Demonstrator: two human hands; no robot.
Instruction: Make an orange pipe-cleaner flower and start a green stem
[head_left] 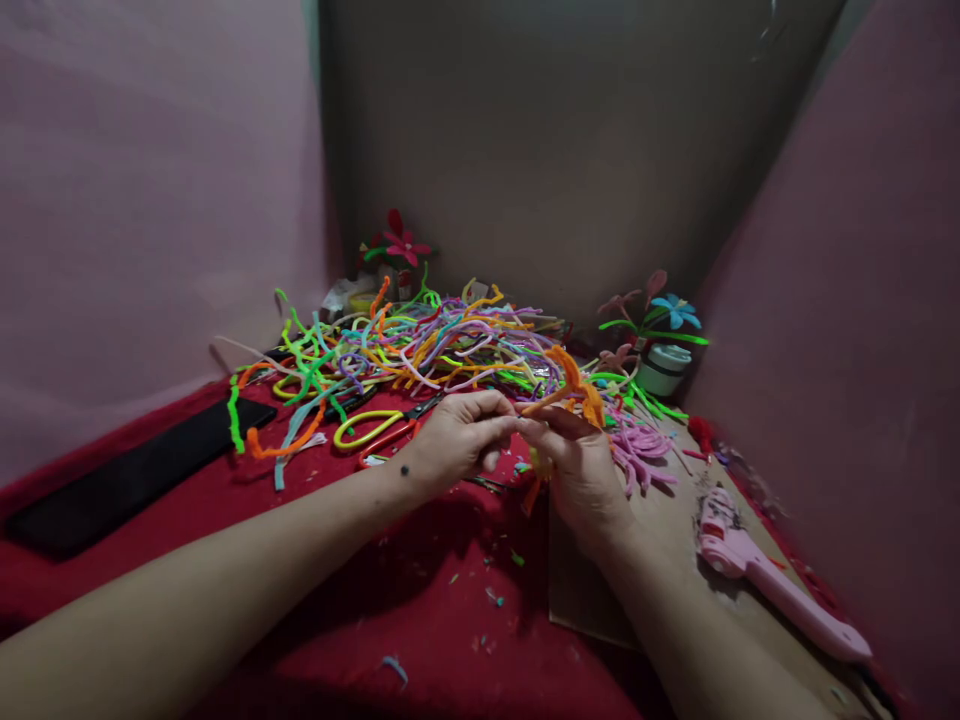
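Both hands meet in the middle of the view, fingertips nearly touching. My left hand (463, 440) is closed in a pinch at the left end of an orange pipe-cleaner piece (574, 380). My right hand (574, 460) has its fingers wrapped round the same piece, whose fuzzy orange loops stick up above the knuckles. What lies between the fingertips is too small to make out. Behind the hands spreads a tangled heap of colourful pipe cleaners (457, 345). Scissors with yellow and red handles (367, 430) lie just left of my left hand.
A pink glue gun (780, 590) rests on a cardboard sheet (675, 540) at the right. Pink pipe cleaners (641, 450) lie beside my right hand. On the red cloth (450, 640) are scraps and a black strip (142, 475). A blue flower (676, 311) and a pink flower (406, 242) stand behind.
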